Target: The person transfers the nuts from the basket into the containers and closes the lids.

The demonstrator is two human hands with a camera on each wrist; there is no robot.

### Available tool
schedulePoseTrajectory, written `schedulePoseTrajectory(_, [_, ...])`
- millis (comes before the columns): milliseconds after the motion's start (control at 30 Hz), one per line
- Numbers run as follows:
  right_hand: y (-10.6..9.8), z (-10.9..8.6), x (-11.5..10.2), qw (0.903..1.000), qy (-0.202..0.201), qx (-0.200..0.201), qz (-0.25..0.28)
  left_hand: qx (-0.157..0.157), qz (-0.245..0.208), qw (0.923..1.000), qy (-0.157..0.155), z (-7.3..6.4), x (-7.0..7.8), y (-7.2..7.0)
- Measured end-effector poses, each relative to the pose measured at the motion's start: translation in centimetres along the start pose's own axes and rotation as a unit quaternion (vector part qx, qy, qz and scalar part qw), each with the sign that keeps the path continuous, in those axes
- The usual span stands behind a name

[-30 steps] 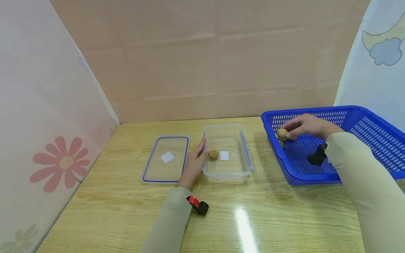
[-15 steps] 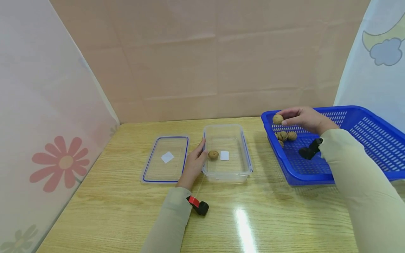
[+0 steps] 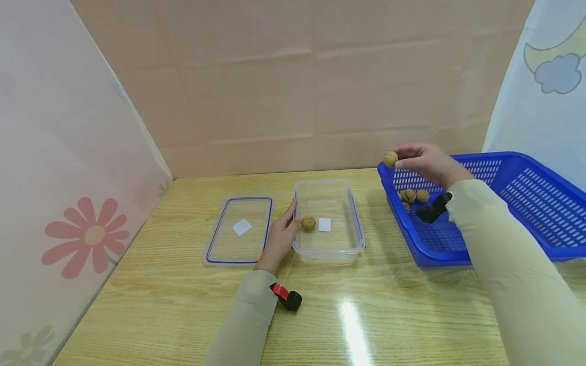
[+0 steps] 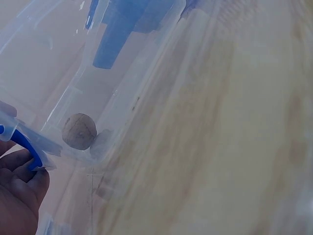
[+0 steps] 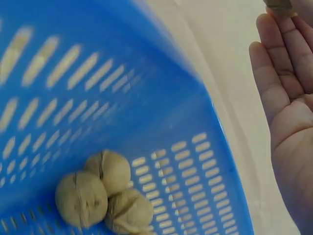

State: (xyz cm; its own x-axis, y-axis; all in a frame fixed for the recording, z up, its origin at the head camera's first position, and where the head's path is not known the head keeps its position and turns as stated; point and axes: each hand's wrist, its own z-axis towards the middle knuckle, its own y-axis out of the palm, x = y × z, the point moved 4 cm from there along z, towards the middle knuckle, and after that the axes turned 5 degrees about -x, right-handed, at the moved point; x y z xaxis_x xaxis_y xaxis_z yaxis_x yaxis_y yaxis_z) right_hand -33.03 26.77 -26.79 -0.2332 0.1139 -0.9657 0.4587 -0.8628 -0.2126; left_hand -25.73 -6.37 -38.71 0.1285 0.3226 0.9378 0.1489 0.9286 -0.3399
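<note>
My right hand (image 3: pixel 428 161) pinches a walnut (image 3: pixel 390 158) between thumb and fingertips, raised above the left rim of the blue plastic basket (image 3: pixel 414 239). Only an edge of that walnut shows in the right wrist view, above the hand (image 5: pixel 293 93). Several other walnuts (image 5: pixel 80 198) lie together in the basket's left corner. My left hand (image 3: pixel 280 236) grips the left side of a clear food container (image 3: pixel 350 251). Its fingers curl by a blue locking flap (image 4: pixel 27 147) in the left wrist view. Inside, one walnut (image 3: pixel 309 223) sits near the left wall, beside a white square label (image 3: pixel 324 225).
A clear lid with a blue seal (image 3: pixel 220 249) lies flat on the wooden table (image 3: pixel 151 300), left of the container. Beige cloth (image 3: pixel 256 91) hangs behind the table, and a flower-printed sheet (image 3: pixel 50 152) stands at the left. Each wrist carries a small black camera (image 3: pixel 293 301).
My right hand has lifted the walnut up from the pile in the basket and moved it leftward to above the rim. The left hand and container have stayed in place.
</note>
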Motion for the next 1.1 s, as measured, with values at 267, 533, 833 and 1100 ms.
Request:
schedulePoseTrajectory(267, [1.5, 1.3, -0.9, 0.9959, -0.047, -0.035, 0.07, -0.004, -0.004, 1.0, 0.007, 0.0, 0.0, 0.2])
schedulePoseTrajectory(533, [3.0, 2.2, -1.3, 0.9967, -0.037, -0.045, 0.055, -0.008, -0.005, 0.9999, 0.006, 0.0, 0.0, 0.3])
schedulePoseTrajectory(833, [5.1, 3.8, -1.1, 0.9921, -0.054, -0.078, 0.083, -0.003, 0.0, 1.0, 0.004, 0.1, -0.1, 0.3])
schedulePoseTrajectory(1100, [7.3, 5.4, -0.7, 0.9912, -0.045, -0.108, 0.063, 0.002, -0.005, 1.0, 0.005, 0.1, 0.0, 0.3])
